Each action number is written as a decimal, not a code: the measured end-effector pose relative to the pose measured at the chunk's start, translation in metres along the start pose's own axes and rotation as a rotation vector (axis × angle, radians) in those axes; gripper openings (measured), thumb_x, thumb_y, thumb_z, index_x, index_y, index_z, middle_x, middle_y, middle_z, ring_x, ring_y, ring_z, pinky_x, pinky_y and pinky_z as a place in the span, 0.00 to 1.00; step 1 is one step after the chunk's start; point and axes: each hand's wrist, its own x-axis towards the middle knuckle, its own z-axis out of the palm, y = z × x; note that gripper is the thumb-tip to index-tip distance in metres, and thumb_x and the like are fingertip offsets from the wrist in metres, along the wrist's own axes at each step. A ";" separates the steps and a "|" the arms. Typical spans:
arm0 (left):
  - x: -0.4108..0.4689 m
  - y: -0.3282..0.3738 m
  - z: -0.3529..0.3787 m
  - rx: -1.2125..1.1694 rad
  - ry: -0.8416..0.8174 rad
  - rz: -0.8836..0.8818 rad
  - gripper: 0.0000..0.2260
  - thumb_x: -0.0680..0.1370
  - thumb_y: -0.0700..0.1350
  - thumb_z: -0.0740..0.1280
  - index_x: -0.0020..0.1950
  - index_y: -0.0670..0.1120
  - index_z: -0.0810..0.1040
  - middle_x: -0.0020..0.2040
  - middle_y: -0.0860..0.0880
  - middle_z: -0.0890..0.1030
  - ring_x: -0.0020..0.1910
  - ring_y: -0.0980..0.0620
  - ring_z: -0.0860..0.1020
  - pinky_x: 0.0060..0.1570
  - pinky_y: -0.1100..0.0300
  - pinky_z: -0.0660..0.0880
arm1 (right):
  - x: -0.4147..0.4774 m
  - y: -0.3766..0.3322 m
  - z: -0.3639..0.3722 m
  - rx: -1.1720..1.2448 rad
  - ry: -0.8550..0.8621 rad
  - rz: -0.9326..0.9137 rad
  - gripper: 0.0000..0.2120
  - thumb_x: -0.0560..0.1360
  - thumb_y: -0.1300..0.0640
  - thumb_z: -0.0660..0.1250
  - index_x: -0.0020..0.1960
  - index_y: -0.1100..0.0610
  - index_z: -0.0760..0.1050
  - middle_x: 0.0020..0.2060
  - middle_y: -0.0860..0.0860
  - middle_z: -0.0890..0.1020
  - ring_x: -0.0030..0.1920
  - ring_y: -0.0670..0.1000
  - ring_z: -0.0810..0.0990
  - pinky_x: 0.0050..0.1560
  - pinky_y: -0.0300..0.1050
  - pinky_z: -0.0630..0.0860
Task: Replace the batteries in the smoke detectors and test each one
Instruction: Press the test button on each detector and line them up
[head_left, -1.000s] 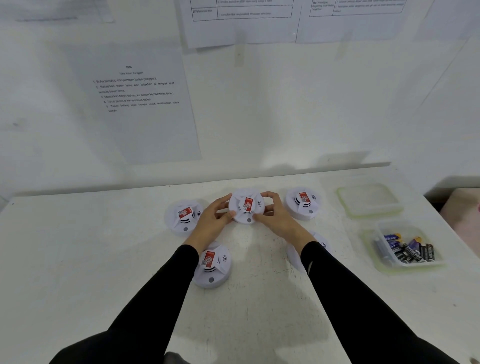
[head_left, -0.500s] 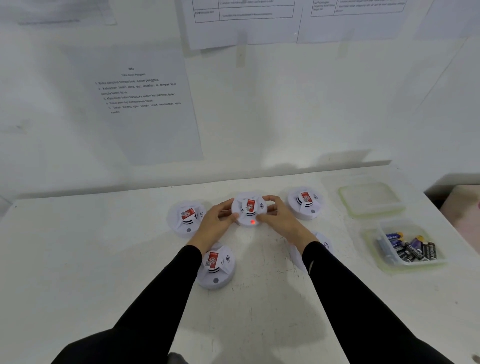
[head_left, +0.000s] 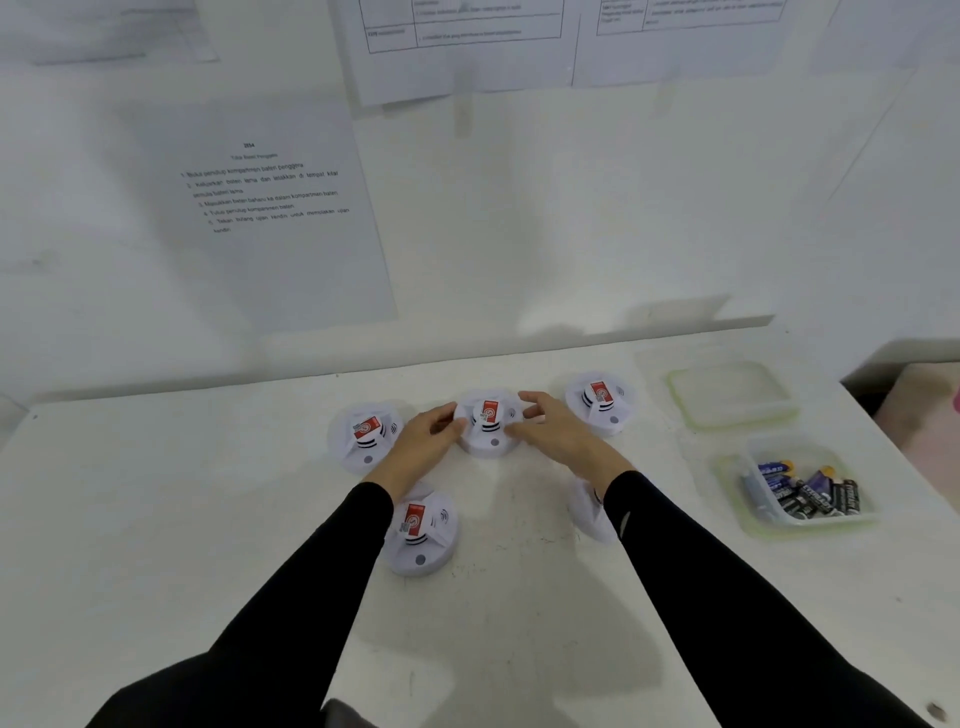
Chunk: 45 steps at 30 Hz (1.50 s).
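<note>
We look down at a white table (head_left: 208, 519) against a white wall with printed sheets (head_left: 270, 208) taped to it. Our left hand (head_left: 423, 441) and right hand (head_left: 558, 434) rest on either side of the middle smoke detector (head_left: 488, 423), fingers touching its rim. Four more detectors surround it: one to the left (head_left: 363, 439), one to the right (head_left: 600, 402), one near our left forearm (head_left: 422, 530), and one partly hidden behind our right sleeve (head_left: 587, 512). Each visible detector carries a red label. At far right, a clear container (head_left: 727, 467) holds loose batteries (head_left: 802, 491), with its lid (head_left: 732, 392) lying just behind it.
</note>
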 end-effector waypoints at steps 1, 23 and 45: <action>0.000 0.004 0.001 -0.017 0.039 -0.018 0.21 0.82 0.49 0.64 0.75 0.47 0.69 0.69 0.50 0.74 0.66 0.53 0.72 0.66 0.60 0.67 | -0.004 -0.002 -0.009 0.015 0.015 -0.026 0.23 0.76 0.56 0.69 0.69 0.50 0.67 0.57 0.50 0.75 0.54 0.49 0.76 0.47 0.38 0.72; 0.027 0.056 0.153 -0.048 0.044 -0.006 0.21 0.81 0.50 0.66 0.73 0.47 0.70 0.67 0.47 0.75 0.63 0.51 0.75 0.64 0.57 0.73 | 0.006 0.067 -0.126 -0.042 0.102 -0.022 0.37 0.60 0.41 0.76 0.67 0.44 0.68 0.58 0.51 0.74 0.57 0.51 0.77 0.63 0.53 0.73; 0.027 0.037 0.158 -0.256 0.047 0.105 0.21 0.81 0.45 0.67 0.74 0.54 0.70 0.65 0.50 0.80 0.63 0.56 0.78 0.62 0.61 0.75 | -0.003 0.078 -0.126 0.117 0.106 -0.158 0.29 0.70 0.55 0.76 0.66 0.48 0.66 0.51 0.51 0.80 0.48 0.48 0.78 0.45 0.36 0.72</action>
